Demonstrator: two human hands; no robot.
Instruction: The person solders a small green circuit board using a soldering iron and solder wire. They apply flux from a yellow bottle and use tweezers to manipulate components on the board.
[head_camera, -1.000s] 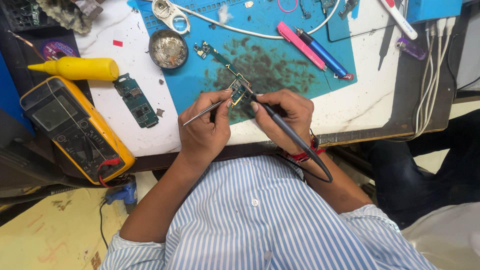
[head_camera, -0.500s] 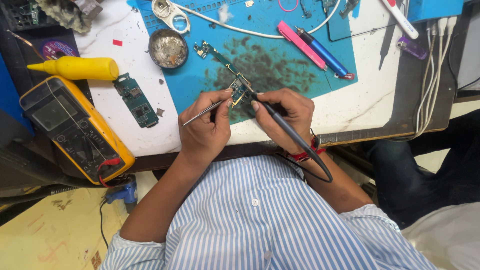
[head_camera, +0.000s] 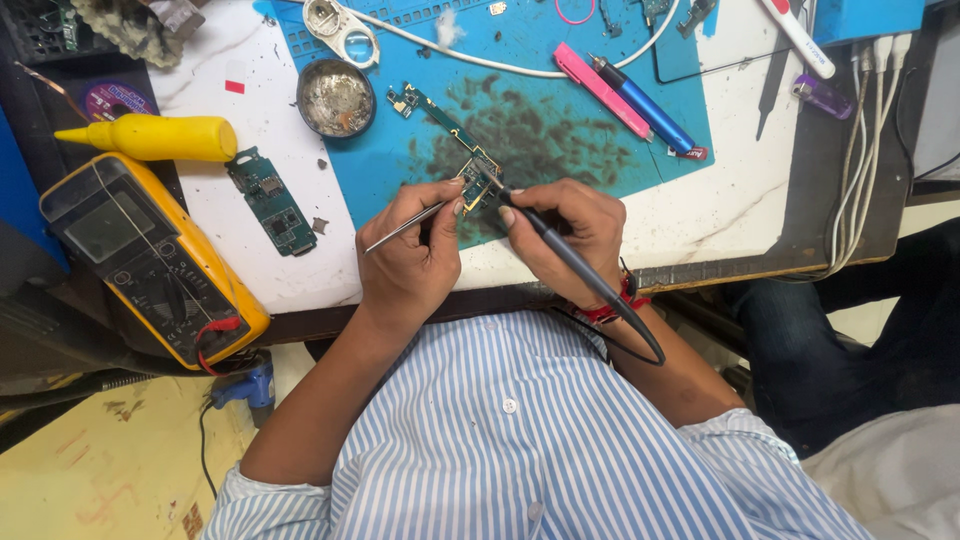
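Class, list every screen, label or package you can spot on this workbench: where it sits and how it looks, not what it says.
Multimeter: left table edge, yellow and black, grey rectangular screen.
Disc: upper left, round purple label.
Squeeze bottle: above the multimeter, plain yellow, pointed nozzle.
Blue pen: on the blue mat, small red label at its tip.

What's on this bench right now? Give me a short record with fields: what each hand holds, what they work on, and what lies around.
left hand: pinches metal tweezers, tips at the board
right hand: holds a dark soldering pen with a cord, tip on the board
work piece: small green circuit board on the blue mat
left of the hands: second circuit board, yellow multimeter, yellow bottle
top of mat: round tin, pink tool, blue pen
right edge: white cables
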